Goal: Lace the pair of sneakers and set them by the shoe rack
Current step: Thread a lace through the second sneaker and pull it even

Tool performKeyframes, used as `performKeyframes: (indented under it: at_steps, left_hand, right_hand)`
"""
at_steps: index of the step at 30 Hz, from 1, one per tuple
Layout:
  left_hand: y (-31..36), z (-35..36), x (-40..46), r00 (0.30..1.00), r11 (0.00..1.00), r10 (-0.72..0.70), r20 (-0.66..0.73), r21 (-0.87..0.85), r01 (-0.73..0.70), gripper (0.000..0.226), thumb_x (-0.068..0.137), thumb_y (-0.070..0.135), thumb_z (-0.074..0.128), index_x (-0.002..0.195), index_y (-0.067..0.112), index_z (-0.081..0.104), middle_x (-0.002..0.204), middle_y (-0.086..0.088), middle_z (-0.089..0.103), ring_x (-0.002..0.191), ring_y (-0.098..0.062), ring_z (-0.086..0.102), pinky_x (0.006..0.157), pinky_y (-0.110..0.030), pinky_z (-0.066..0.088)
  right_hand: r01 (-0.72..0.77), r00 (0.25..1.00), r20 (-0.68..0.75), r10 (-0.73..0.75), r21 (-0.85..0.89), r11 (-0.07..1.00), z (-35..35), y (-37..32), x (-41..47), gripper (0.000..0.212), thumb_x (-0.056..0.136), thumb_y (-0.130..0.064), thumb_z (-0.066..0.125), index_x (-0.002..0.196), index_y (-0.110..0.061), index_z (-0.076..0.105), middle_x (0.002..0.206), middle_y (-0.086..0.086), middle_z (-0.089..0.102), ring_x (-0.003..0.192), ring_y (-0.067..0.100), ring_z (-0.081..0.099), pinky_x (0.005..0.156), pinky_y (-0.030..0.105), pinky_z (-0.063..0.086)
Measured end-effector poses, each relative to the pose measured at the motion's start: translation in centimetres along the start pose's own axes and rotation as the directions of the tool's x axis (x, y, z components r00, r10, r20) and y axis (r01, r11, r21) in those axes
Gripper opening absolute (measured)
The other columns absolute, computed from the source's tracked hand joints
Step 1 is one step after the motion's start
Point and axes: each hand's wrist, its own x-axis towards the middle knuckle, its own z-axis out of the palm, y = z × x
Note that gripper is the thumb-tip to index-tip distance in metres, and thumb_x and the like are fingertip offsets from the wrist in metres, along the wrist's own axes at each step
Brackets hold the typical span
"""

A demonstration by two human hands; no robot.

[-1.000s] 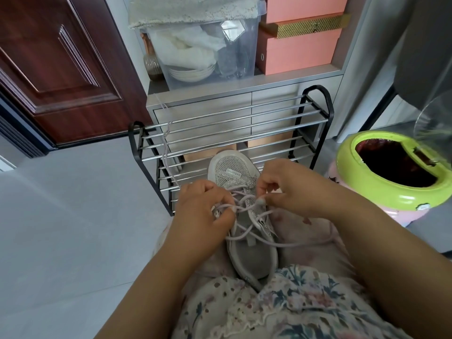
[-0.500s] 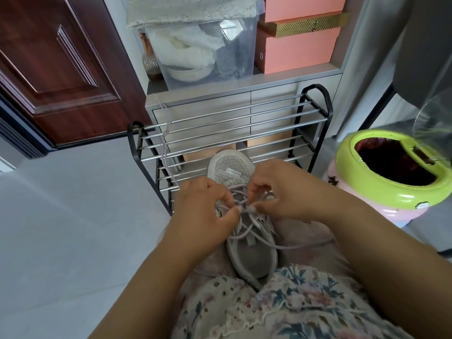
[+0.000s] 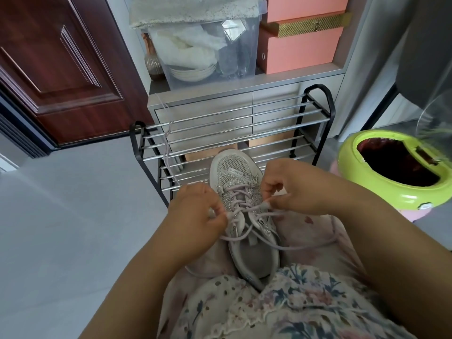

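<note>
A grey mesh sneaker (image 3: 234, 174) lies on my lap, toe pointing away toward the shoe rack (image 3: 232, 133). Its pale lilac lace (image 3: 244, 206) crosses the upper eyelets, and loose lengths trail over my lap on both sides. My left hand (image 3: 198, 211) pinches the lace at the sneaker's left eyelet row. My right hand (image 3: 296, 189) pinches the other lace end at the right row. A second loose lace (image 3: 166, 143) hangs over the rack's left bars. No second sneaker is in sight.
The black-and-chrome rack stands against a grey cabinet (image 3: 244, 86) holding a clear storage bin (image 3: 205, 45) and pink boxes (image 3: 300, 50). A green-rimmed bin (image 3: 391, 172) sits at the right, a dark wooden door (image 3: 56, 69) at the left. Grey floor (image 3: 73, 216) spreads left.
My hands have drawn apart sideways, pulling the lace out across the eyelets. The sneaker has stayed on my lap.
</note>
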Motion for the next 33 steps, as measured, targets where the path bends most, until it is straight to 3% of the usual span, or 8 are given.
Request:
performKeyframes:
  at_steps: [5, 8, 15, 21, 23, 25, 30, 33]
  left_hand:
    - [1.0, 0.8, 0.4, 1.0, 0.997, 0.012, -0.017, 0.083, -0.011, 0.012, 0.085, 0.047, 0.058, 0.08, 0.036, 0.056, 0.098, 0.015, 0.05, 0.103, -0.009, 0.036, 0.091, -0.032, 0.031]
    - [1.1, 1.0, 0.4, 0.999, 0.996, 0.048, -0.015, 0.079, -0.046, 0.01, 0.088, 0.039, 0.057, 0.078, 0.037, 0.055, 0.098, 0.012, 0.052, 0.102, -0.011, 0.036, 0.089, -0.032, 0.031]
    - [-0.3, 0.4, -0.3, 0.998, 0.998, 0.043, -0.047, -0.047, -0.045, 0.02, 0.085, 0.027, 0.064, 0.068, 0.033, 0.057, 0.09, 0.018, 0.049, 0.098, -0.009, 0.037, 0.087, -0.032, 0.032]
    - [0.2, 1.4, -0.1, 0.997, 0.999, 0.052, -0.056, -0.011, -0.052, 0.025, 0.081, 0.05, 0.052, 0.065, 0.031, 0.051, 0.081, 0.013, 0.051, 0.09, -0.011, 0.043, 0.083, -0.035, 0.037]
    - [0.1, 1.5, 0.1, 0.997, 0.998, 0.058, -0.044, -0.02, -0.059, 0.031, 0.08, 0.055, 0.058, 0.066, 0.028, 0.051, 0.078, 0.012, 0.05, 0.086, -0.01, 0.044, 0.075, -0.032, 0.037]
    - [0.0, 1.4, 0.2, 0.998, 0.998, 0.059, -0.022, -0.021, -0.059, 0.034, 0.074, 0.059, 0.062, 0.065, 0.029, 0.05, 0.076, 0.012, 0.051, 0.083, -0.011, 0.045, 0.069, -0.032, 0.036]
    - [-0.2, 1.4, 0.1, 0.999, 0.999, 0.032, 0.027, -0.045, -0.031, 0.032, 0.067, 0.06, 0.063, 0.069, 0.029, 0.056, 0.077, 0.012, 0.056, 0.08, -0.009, 0.051, 0.065, -0.032, 0.042]
    - [0.4, 1.4, 0.0, 1.0, 0.998, 0.007, 0.02, -0.068, -0.006, 0.02, 0.07, 0.047, 0.065, 0.071, 0.029, 0.056, 0.073, 0.01, 0.06, 0.072, -0.005, 0.054, 0.065, -0.032, 0.046]
  right_hand:
    - [0.025, 0.999, -0.025, -0.027, -0.056, 0.998, 0.8, -0.8, 0.7, 0.013, 0.078, -0.041, 0.07, 0.083, -0.03, 0.063, 0.085, -0.016, 0.05, 0.082, -0.003, 0.042, 0.074, 0.022, 0.037]
    - [0.071, 0.997, 0.001, -0.072, -0.102, 0.992, 1.6, -1.1, 1.1, 0.01, 0.081, -0.035, 0.07, 0.084, -0.027, 0.063, 0.08, -0.018, 0.044, 0.075, -0.005, 0.039, 0.07, 0.021, 0.029]
    - [0.009, 1.0, -0.01, -0.009, 0.037, 0.999, -0.1, 0.0, 0.0, 0.021, 0.08, -0.02, 0.071, 0.071, -0.032, 0.056, 0.08, -0.015, 0.05, 0.08, 0.0, 0.046, 0.074, 0.026, 0.041]
    - [-0.055, 0.998, 0.042, 0.053, 0.056, 0.997, 0.2, -0.9, 0.0, 0.018, 0.082, -0.033, 0.069, 0.072, -0.028, 0.055, 0.081, -0.011, 0.051, 0.07, 0.002, 0.048, 0.058, 0.012, 0.035]
    - [-0.074, 0.995, 0.073, 0.067, 0.091, 0.993, 0.6, -1.5, 0.0, 0.024, 0.075, -0.043, 0.073, 0.078, -0.026, 0.056, 0.081, -0.009, 0.054, 0.067, 0.005, 0.049, 0.053, 0.017, 0.036]
    - [-0.074, 0.99, 0.126, 0.061, 0.099, 0.992, 1.0, -1.9, 0.2, 0.034, 0.068, -0.045, 0.078, 0.083, -0.027, 0.054, 0.082, -0.007, 0.057, 0.07, 0.006, 0.05, 0.06, 0.025, 0.04]
    - [-0.108, 0.983, 0.161, 0.089, 0.113, 0.988, 1.4, -2.1, 0.3, 0.032, 0.069, -0.03, 0.078, 0.086, -0.029, 0.051, 0.081, -0.007, 0.058, 0.067, 0.005, 0.049, 0.058, 0.024, 0.04]
    - [-0.141, 0.983, 0.135, 0.122, 0.143, 0.98, 1.2, -2.0, 0.2, 0.028, 0.07, -0.021, 0.072, 0.086, -0.029, 0.051, 0.078, -0.009, 0.057, 0.064, 0.003, 0.049, 0.055, 0.02, 0.039]
